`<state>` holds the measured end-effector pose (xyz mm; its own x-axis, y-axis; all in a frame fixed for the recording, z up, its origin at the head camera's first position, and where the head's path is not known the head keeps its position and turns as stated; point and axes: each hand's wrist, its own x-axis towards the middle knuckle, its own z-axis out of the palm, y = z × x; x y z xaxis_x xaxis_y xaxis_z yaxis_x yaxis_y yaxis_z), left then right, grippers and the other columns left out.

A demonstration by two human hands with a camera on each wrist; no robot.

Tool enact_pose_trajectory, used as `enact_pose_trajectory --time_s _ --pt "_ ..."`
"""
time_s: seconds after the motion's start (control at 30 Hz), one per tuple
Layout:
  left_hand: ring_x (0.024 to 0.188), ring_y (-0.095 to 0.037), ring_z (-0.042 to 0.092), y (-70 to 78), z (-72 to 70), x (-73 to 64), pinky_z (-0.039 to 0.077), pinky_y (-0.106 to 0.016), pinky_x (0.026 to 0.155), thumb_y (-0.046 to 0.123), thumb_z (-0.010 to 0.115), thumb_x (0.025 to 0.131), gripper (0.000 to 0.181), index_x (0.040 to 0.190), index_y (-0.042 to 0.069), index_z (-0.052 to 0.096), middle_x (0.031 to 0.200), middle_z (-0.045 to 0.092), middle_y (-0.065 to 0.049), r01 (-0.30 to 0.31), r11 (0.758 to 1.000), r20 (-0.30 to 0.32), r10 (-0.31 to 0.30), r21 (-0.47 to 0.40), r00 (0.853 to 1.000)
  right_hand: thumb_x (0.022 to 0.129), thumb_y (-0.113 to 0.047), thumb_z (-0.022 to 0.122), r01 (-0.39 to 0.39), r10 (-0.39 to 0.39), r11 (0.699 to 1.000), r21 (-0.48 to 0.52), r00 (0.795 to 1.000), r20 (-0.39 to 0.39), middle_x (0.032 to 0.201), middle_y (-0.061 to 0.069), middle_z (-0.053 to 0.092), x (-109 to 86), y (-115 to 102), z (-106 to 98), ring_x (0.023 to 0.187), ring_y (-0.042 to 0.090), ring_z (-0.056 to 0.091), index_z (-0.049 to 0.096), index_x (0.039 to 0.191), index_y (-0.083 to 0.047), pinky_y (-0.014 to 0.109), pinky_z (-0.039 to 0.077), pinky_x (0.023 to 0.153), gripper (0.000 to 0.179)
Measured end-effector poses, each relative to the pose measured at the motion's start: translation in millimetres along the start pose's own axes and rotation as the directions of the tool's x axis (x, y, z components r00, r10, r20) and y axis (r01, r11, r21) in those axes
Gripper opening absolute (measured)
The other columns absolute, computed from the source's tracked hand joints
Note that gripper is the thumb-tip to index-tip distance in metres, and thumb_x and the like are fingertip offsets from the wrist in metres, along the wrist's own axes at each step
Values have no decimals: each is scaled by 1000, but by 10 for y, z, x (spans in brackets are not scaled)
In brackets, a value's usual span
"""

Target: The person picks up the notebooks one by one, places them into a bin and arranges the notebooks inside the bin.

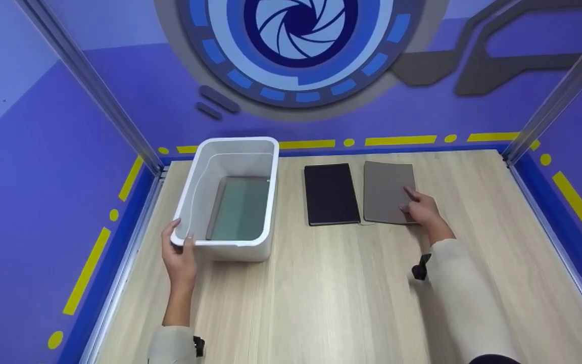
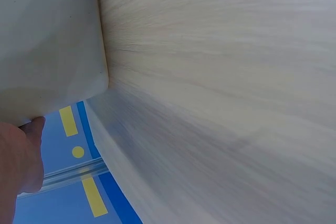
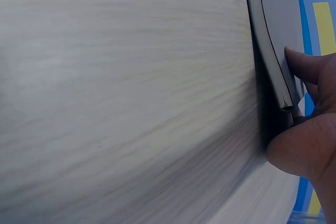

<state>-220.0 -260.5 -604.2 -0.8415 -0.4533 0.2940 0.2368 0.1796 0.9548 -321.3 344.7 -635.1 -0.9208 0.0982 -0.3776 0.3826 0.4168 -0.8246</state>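
My left hand (image 1: 179, 258) grips the near left corner of a white plastic bin (image 1: 235, 251), with fingers at its rim. In the left wrist view, part of that hand (image 2: 23, 156) shows against the bin's outer wall (image 2: 52, 40). A green notebook (image 1: 243, 207) with a brownish strip along one side lies inside the bin. My right hand (image 1: 422, 210) holds the right edge of a grey-brown notebook (image 1: 384, 192). The right wrist view shows this notebook's edge (image 3: 273, 72) slightly raised, fingers (image 3: 302, 64) on its cover and part of the hand low beside it.
A black notebook (image 1: 331, 194) lies flat between the bin and the grey-brown notebook. The light wooden table (image 1: 316, 303) is bounded by blue-purple panels (image 1: 134, 96) at the back and sides, with metal posts (image 1: 94, 83) at the back corners.
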Motion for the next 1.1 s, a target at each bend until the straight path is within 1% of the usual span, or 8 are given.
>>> enact_pose_trajectory --time_s 0.17,0.4,0.57,0.7,0.8,0.87,1.1 --pt "120 -18 57 8 13 8 47 -15 94 -1 58 98 52 150 4 51 143 57 -19 0 1000 2 0 -7 1000 108 -12 48 -2 2 1000 1 1000 8 181 9 4 -18 8 -3 167 41 1 14 171 -24 59 11 134 72" --pt "121 -15 58 11 9 10 47 -15 96 -2 58 98 52 149 2 51 142 56 -23 -4 1000 0 4 -12 1000 106 -11 52 -1 1 1000 -9 1000 24 180 13 2 -44 5 -13 167 43 -1 14 171 -21 58 10 134 77" --pt "119 -16 58 1 -2 -3 47 -15 94 -1 58 98 52 150 3 51 141 57 -20 -2 1000 -3 2 -12 1000 107 -14 52 -1 2 1000 -19 999 48 180 15 0 5 13 -39 167 42 -1 12 171 -22 59 11 134 76" --pt "117 -16 59 -7 -4 -1 48 -16 93 -2 58 98 52 149 2 51 139 58 -21 -9 1000 -7 9 -17 1000 108 -14 52 -1 2 1000 -20 998 55 180 14 0 25 27 -53 168 42 3 12 171 -23 58 12 134 76" --pt "117 -16 59 -5 -2 0 49 -15 92 -3 58 98 51 149 1 51 139 58 -20 -8 1000 -9 7 -22 1000 108 -15 52 -6 7 1000 -27 998 57 180 14 0 33 31 -66 168 42 1 11 171 -23 59 11 134 76" --pt "117 -17 59 -1 0 0 49 -15 92 -3 57 98 51 149 1 51 140 58 -20 -5 1000 -11 5 -18 1000 108 -16 52 -6 8 999 -33 998 56 180 14 0 34 29 -67 167 43 -2 11 171 -23 60 9 134 76" --pt "119 -19 56 16 1 -7 48 -15 92 -1 58 99 52 151 5 51 142 57 -19 11 1000 2 -11 -11 1000 108 -16 52 -17 18 1000 -16 998 59 180 13 -1 21 14 -72 167 42 -3 11 171 -25 60 8 134 76"
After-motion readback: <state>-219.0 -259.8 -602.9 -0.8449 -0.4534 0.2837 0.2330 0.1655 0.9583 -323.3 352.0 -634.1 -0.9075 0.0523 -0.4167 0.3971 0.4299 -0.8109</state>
